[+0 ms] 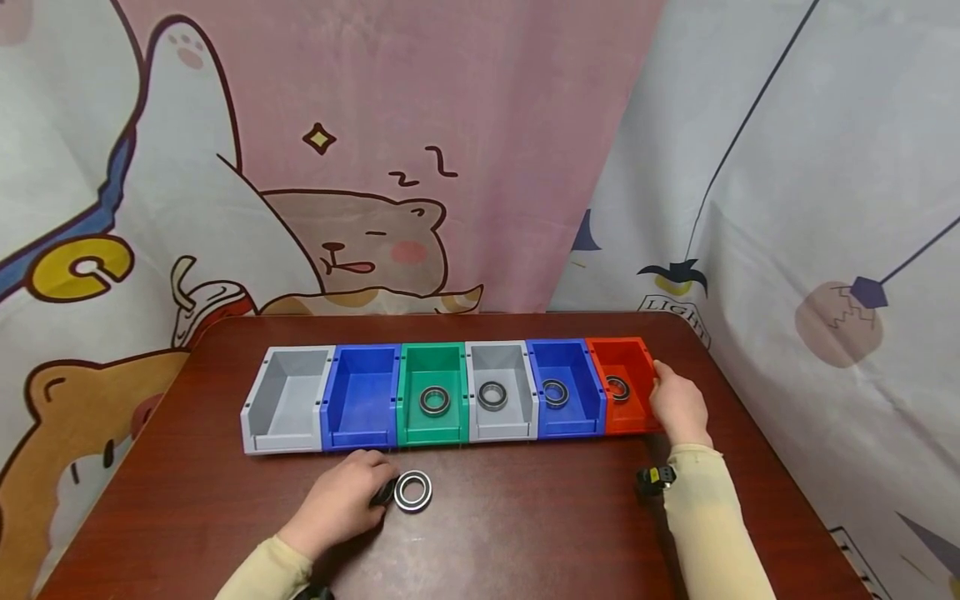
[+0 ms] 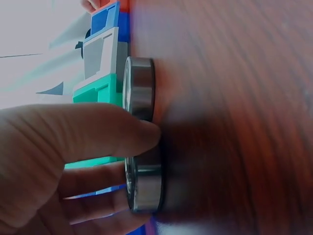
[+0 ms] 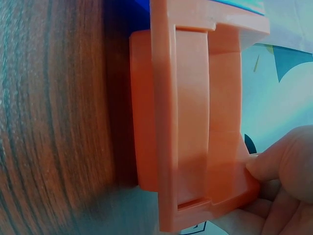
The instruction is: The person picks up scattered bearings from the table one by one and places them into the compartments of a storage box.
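Note:
In the head view my left hand [image 1: 348, 496] rests on the table in front of the bins. Its thumb and fingers pinch a ball bearing [image 2: 146, 188], mostly covered by the hand in the head view. Right beside it a second ball bearing [image 1: 412, 507] lies flat on the table. At the far right end, my right hand [image 1: 679, 406] grips the right side wall of the red bin [image 1: 639, 408]. The right wrist view shows the thumb [image 3: 266, 164] on that wall, with fingers curled behind it. A ball bearing [image 1: 626, 388] sits inside the red bin.
Left of the red bin, joined in one row, stand a blue bin [image 1: 573, 427], a grey bin [image 1: 502, 431], a green bin [image 1: 432, 436], another blue bin [image 1: 360, 439] and another grey bin [image 1: 285, 444]. The nearest three each hold one bearing. A printed curtain hangs behind the table.

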`<state>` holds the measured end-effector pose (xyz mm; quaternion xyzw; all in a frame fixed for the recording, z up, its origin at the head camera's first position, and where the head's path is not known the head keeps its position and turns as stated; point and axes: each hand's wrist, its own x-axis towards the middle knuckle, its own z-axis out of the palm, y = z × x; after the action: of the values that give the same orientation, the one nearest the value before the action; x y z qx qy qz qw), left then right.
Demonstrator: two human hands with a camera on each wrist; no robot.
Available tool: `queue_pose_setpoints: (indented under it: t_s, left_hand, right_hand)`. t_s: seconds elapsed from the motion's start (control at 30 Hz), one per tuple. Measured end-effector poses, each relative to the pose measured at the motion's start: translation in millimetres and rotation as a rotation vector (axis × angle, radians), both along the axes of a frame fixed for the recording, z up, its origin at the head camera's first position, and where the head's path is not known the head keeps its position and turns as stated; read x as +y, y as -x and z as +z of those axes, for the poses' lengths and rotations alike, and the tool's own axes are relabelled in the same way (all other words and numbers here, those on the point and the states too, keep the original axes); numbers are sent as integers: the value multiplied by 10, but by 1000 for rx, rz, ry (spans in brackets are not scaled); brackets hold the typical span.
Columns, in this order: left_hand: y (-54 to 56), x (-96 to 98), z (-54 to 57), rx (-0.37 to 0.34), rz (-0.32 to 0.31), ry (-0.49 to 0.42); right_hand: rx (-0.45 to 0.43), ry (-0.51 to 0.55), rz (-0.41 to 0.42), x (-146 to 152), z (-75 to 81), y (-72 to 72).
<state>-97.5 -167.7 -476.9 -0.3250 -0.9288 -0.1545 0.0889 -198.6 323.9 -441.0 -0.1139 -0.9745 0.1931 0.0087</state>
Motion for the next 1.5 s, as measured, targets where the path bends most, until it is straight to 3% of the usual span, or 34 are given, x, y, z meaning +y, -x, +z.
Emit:
queue_pose_setpoints:
  t_s: [0.3,0.47,0.7,0.87,1.0,1.23,1.5]
  left_hand:
    - [-4,24,31,-37,54,-6]
    - [-27,-1,95,3,43,-26]
    - [36,-22,346,71,73,-59]
    - [159,-50,553,66,136,-97]
    - [281,-76,637,82,197,-147]
    - [483,-67,625,109,298,-203]
    - [692,-65,497,114,348,-175]
  right_hand:
    - [3,-1,-4,5,-8,11]
    - [-3,3,-4,10,-10,7]
    - [4,0,-1,13,-12,8]
    - [7,-4,9,12,-11,6]
    - [-2,-5,3,5,-9,7]
    - [-9,-1,-4,-13,9,2]
    - [-6,-7,-7,-9,-9,7]
